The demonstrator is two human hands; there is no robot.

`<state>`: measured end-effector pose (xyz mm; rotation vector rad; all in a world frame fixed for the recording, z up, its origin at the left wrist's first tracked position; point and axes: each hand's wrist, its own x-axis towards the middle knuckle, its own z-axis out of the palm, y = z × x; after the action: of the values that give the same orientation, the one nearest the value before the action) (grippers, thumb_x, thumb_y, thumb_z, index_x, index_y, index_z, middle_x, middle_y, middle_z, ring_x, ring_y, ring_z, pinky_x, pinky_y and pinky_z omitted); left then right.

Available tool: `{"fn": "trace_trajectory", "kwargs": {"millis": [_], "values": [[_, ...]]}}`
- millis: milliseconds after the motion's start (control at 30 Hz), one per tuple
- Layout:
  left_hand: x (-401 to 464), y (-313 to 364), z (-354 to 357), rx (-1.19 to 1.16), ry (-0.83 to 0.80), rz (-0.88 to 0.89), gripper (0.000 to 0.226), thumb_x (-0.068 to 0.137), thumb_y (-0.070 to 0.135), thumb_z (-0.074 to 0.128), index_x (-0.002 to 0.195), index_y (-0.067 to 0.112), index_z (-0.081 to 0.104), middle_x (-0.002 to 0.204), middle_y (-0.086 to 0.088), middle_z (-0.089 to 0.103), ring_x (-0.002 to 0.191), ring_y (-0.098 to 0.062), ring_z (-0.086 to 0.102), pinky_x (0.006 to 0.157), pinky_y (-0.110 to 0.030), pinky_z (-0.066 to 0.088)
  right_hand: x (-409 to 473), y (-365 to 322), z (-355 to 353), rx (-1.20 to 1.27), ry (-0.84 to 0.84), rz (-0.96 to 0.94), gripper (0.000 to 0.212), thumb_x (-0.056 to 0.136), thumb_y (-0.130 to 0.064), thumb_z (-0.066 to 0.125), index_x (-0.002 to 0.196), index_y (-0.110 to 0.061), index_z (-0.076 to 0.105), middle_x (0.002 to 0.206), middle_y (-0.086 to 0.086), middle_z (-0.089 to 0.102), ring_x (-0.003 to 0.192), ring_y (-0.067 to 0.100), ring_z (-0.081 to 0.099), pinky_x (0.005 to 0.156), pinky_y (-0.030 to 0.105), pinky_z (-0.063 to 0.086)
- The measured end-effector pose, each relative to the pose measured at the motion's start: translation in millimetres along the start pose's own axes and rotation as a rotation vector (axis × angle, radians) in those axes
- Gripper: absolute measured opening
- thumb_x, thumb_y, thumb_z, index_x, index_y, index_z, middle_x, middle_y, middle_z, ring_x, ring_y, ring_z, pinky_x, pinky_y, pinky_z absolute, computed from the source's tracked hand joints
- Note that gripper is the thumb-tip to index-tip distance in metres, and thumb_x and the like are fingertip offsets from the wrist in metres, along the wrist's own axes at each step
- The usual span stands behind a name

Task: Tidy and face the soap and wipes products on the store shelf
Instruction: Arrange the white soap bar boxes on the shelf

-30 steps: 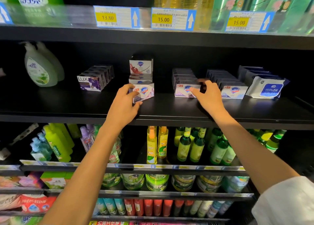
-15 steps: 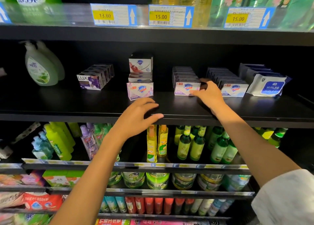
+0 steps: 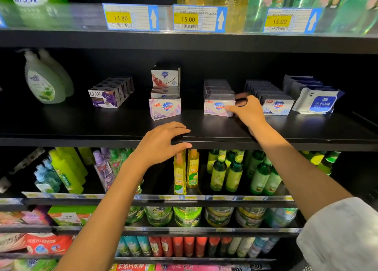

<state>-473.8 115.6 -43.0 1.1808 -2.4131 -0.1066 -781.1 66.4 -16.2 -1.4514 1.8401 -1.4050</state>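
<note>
Hands both on shelf (image 3: 306, 127): right hand (image 3: 248, 111) grips front soap box (image 3: 217, 107), thumb on its face; left hand (image 3: 161, 143) empty, fingers draped loose over shelf lip.

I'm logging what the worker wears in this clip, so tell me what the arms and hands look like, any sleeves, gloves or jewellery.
Both hands are bare: no gloves, and no rings or watch show on the left hand or the right hand. The left forearm is uncovered as far as the frame shows. On the right arm a pale, whitish sleeve sits pushed up near the elbow, leaving the forearm bare.
</note>
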Motion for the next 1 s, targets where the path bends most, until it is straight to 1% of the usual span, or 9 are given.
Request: {"fn": "trace_trajectory", "kwargs": {"millis": [100,233,333,433,567,667,733,800,1000], "values": [[0.6,-0.8,0.3,-0.014,-0.022,-0.004,0.056,0.097,0.057,0.062,0.147,0.032,0.058,0.151,0.013,0.053,0.138,-0.011,0.05,0.107,-0.039,0.048,-7.4,-3.4,0.5,0.121,-0.049,0.01,0.05,0.08,-0.025,0.091,0.115,-0.015,0.057,0.104,0.007,0.073,0.097,0.019,0.072,0.088,0.039,0.061],[4.1,-1.5,-4.6,-0.168,-0.018,-0.028,0.056,0.094,0.057,0.064,0.141,0.028,0.063,0.143,0.01,0.06,0.132,-0.009,0.053,0.11,-0.042,0.049,-20.9,-5.4,-2.1,0.307,-0.055,0.041,0.042,0.084,-0.024,0.088,0.112,-0.014,0.06,0.11,0.01,0.075,0.101,0.019,0.077,0.088,0.045,0.064],[11.7,7.4,-9.7,-0.352,0.052,-0.071,0.054,0.096,0.049,0.068,0.144,0.026,0.06,0.142,0.007,0.061,0.129,-0.006,0.055,0.109,-0.032,0.049,-39.1,-13.6,-8.6,0.492,-0.132,0.074,0.041,0.093,-0.021,0.08,0.123,-0.007,0.058,0.116,0.013,0.074,0.106,0.018,0.076,0.079,0.043,0.066],[30.6,22.9,-12.0,-0.575,0.115,-0.155,0.056,0.097,0.038,0.072,0.149,0.029,0.053,0.141,0.007,0.061,0.126,-0.006,0.059,0.101,-0.021,0.05,-48.4,-15.5,-13.3,0.607,-0.19,0.069,0.043,0.094,-0.021,0.078,0.128,-0.004,0.056,0.114,0.011,0.076,0.111,0.022,0.075,0.08,0.046,0.065],[62.6,42.3,-7.6,-1.096,0.089,-0.324,0.058,0.095,0.019,0.076,0.148,0.024,0.051,0.133,-0.006,0.064,0.117,-0.024,0.07,0.093,-0.043,0.062,-53.8,-12.2,-14.5,0.611,-0.206,0.069,0.041,0.096,-0.02,0.075,0.129,-0.004,0.057,0.111,0.011,0.078,0.114,0.023,0.074,0.078,0.042,0.064],[77.5,47.1,3.0,-1.335,0.022,-0.393,0.042,0.096,0.015,0.074,0.136,0.016,0.061,0.13,-0.015,0.068,0.117,-0.028,0.071,0.093,-0.049,0.062,-54.9,-13.2,-15.2,0.596,-0.189,0.059,0.038,0.096,-0.019,0.075,0.128,-0.008,0.059,0.11,0.01,0.078,0.113,0.022,0.074,0.08,0.042,0.065],[79.6,43.6,7.6,-1.47,0.035,-0.41,0.03,0.1,0.016,0.07,0.128,0.009,0.065,0.13,-0.015,0.07,0.121,-0.031,0.069,0.094,-0.048,0.062,-55.3,-12.9,-15.6,0.586,-0.19,0.047,0.036,0.096,-0.018,0.075,0.128,-0.01,0.059,0.111,0.01,0.078,0.113,0.022,0.074,0.09,0.047,0.063],[78.1,39.2,8.1,-1.544,0.043,-0.393,0.029,0.103,0.019,0.064,0.129,0.005,0.065,0.126,-0.014,0.072,0.122,-0.03,0.069,0.093,-0.047,0.062,-56.7,-12.6,-16.3,0.579,-0.205,0.023,0.034,0.096,-0.016,0.074,0.126,-0.011,0.058,0.111,0.011,0.078,0.112,0.021,0.074,0.096,0.05,0.059],[74.1,39.9,5.2,-1.54,0.022,-0.356,0.035,0.104,0.026,0.064,0.132,0.005,0.064,0.125,-0.016,0.073,0.116,-0.031,0.072,0.095,-0.048,0.061,-63.7,-15.9,-18.7,0.562,-0.256,-0.053,0.032,0.097,-0.01,0.072,0.124,-0.014,0.056,0.112,0.013,0.078,0.11,0.027,0.075,0.091,0.045,0.062]]}}
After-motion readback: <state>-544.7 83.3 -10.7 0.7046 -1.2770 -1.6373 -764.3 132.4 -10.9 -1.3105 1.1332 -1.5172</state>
